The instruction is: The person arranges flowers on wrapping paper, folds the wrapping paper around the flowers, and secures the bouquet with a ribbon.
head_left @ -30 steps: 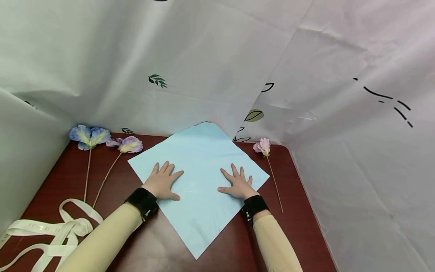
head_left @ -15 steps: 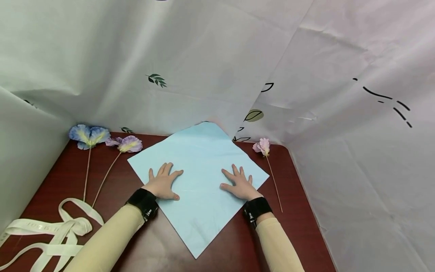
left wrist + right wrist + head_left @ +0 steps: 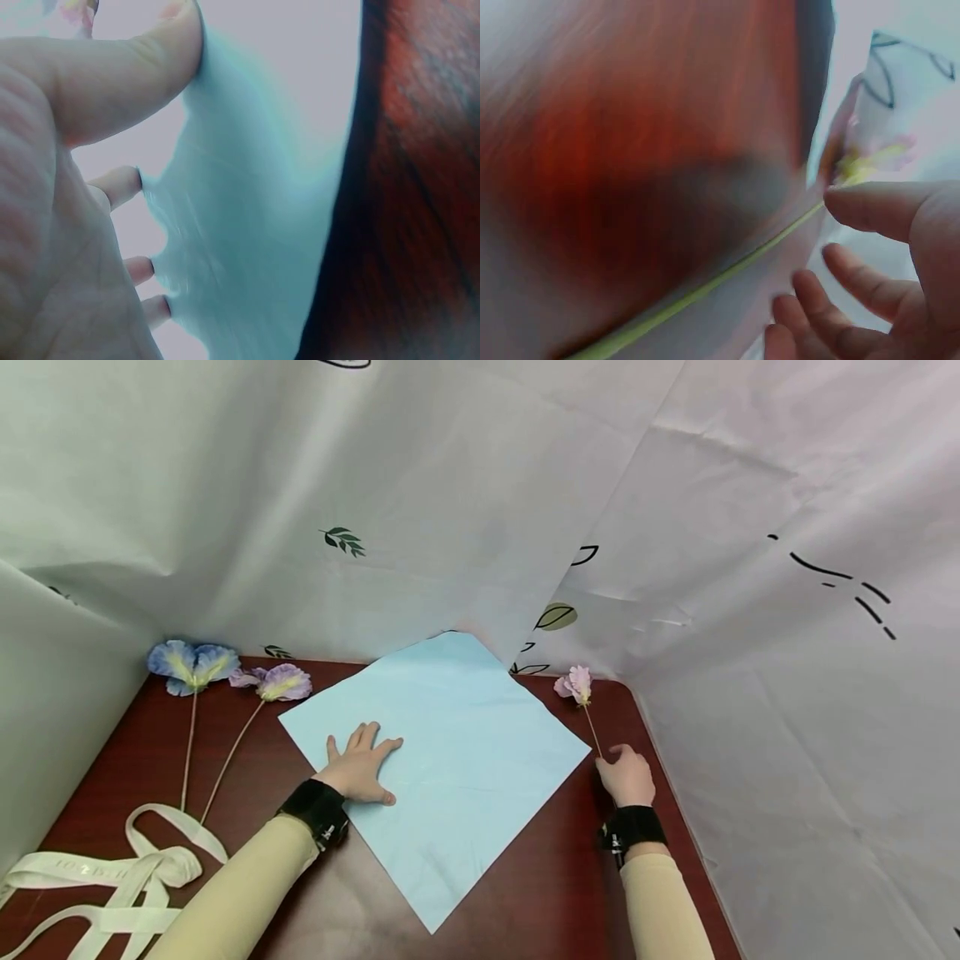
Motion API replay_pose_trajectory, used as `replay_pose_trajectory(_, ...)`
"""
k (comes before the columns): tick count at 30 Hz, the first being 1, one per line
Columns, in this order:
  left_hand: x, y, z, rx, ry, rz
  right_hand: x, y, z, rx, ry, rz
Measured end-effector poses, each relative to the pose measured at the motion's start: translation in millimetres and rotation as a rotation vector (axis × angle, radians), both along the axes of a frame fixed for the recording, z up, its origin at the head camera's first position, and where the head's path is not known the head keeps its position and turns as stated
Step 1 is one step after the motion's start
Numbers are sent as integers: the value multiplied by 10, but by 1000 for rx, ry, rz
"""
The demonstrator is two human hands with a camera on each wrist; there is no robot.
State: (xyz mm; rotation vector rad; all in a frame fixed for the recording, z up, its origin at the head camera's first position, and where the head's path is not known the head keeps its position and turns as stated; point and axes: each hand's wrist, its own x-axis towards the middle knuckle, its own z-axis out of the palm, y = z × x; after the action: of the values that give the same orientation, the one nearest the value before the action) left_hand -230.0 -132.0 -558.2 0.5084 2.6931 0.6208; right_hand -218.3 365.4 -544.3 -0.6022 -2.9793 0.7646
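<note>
The pink flower [image 3: 575, 683] lies just right of the blue sheet [image 3: 465, 785] and should handle as light: a thin, springy stem [image 3: 592, 729] under soft, easily crushed petals. You'd best take it mid-stem, clear of the bloom. Your right hand [image 3: 628, 777] is at that stem, thumb and fingers parted; you can't tell whether the thumb touches it. Your left hand [image 3: 357, 772] rests spread on the sheet's left part; the sheet looks thin, apt to slide or crease. Beneath is a glossy dark-red desk [image 3: 525, 906]. Left of the sheet lie a blue flower [image 3: 191, 666], a purple flower [image 3: 281, 683] and a pale ribbon [image 3: 153, 868]; patterned white sheeting [image 3: 450, 485] hangs behind it.
</note>
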Motion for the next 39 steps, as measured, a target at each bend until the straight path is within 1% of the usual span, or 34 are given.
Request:
replay_pose_trajectory(2,-6,-10,-58,10,15,3,46,65,-39,-1,-37,1)
replay_pose_trajectory(4,-8,-5,-65,13,13,7,91,97,-71,-7,-35,-2)
replay_pose_trajectory(6,-7,1,-54,12,17,6,117,111,-90,-9,-23,-6)
replay_pose_trajectory(8,-7,13,-15,0,0,5,124,117,-93,-4,-12,-3)
replay_pose_trajectory(9,-6,17,6,-6,-5,4,122,116,-90,-4,-14,-2)
replay_pose_trajectory(14,0,0,26,-15,-8,12,88,100,-87,2,-28,7)
replay_pose_trajectory(18,12,-2,44,-10,-6,15,100,90,-80,-25,-45,15)
replay_pose_trajectory(21,21,4,61,5,-5,15,130,74,-49,-63,-23,25)
replay_pose_trajectory(25,27,22,71,7,-18,16,152,9,-17,-128,46,26)
replay_pose_trajectory(29,18,28,51,-8,-23,17,148,-175,-5,-269,106,17)
replay_pose_trajectory(33,13,20,44,-17,-14,16,167,-529,28,-437,159,27)
replay_pose_trajectory(36,14,24,57,-13,-17,18,208,-860,38,-526,187,54)
replay_pose_trajectory(39,9,27,50,-11,-20,21,264,-1187,21,-591,177,117)
